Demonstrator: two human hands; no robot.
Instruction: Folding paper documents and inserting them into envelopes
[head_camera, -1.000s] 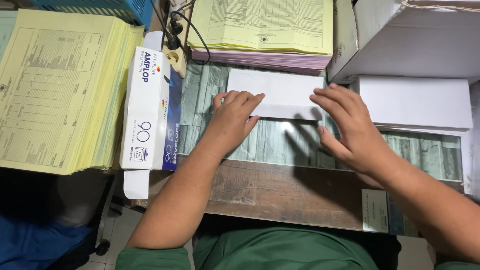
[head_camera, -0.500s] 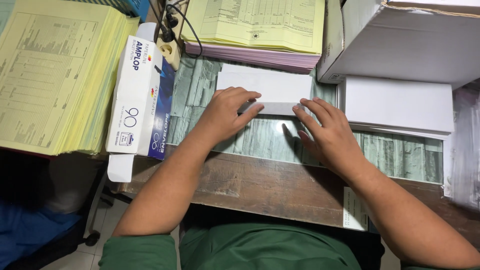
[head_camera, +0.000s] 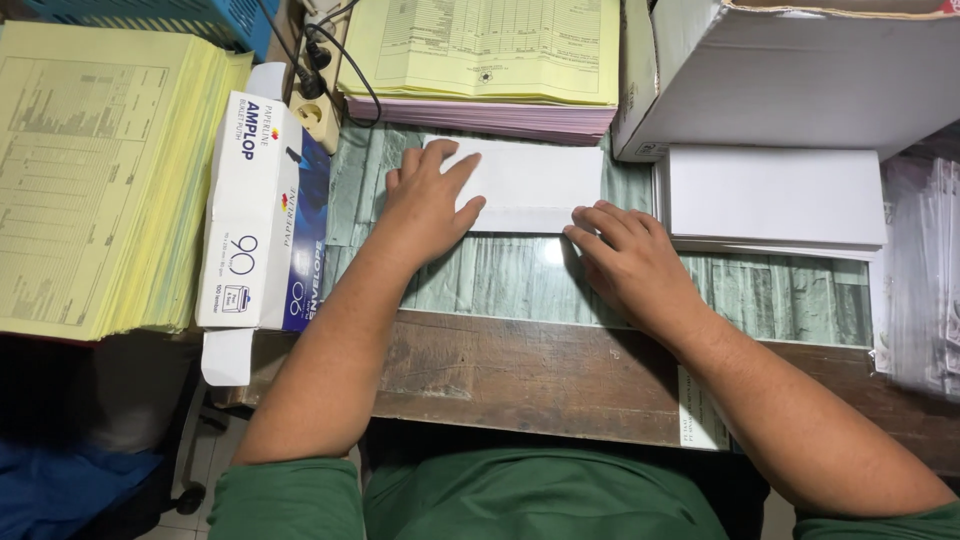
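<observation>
Our left hand (head_camera: 425, 205) now lies flat on the white envelope (head_camera: 525, 185); our right hand (head_camera: 630, 260) has slid to its lower edge, fingers curled, holding nothing.

The left hand (head_camera: 425, 205) covers the left end of the white envelope (head_camera: 530, 185). The yellow form stack (head_camera: 95, 180) is cut off by the left edge, the cardboard box (head_camera: 790, 75) by the top edge. Print on the forms is too small to tell.

Plain white envelope (head_camera: 530, 185), flat and lengthwise on the green wood-grain desk surface (head_camera: 520, 280).
</observation>
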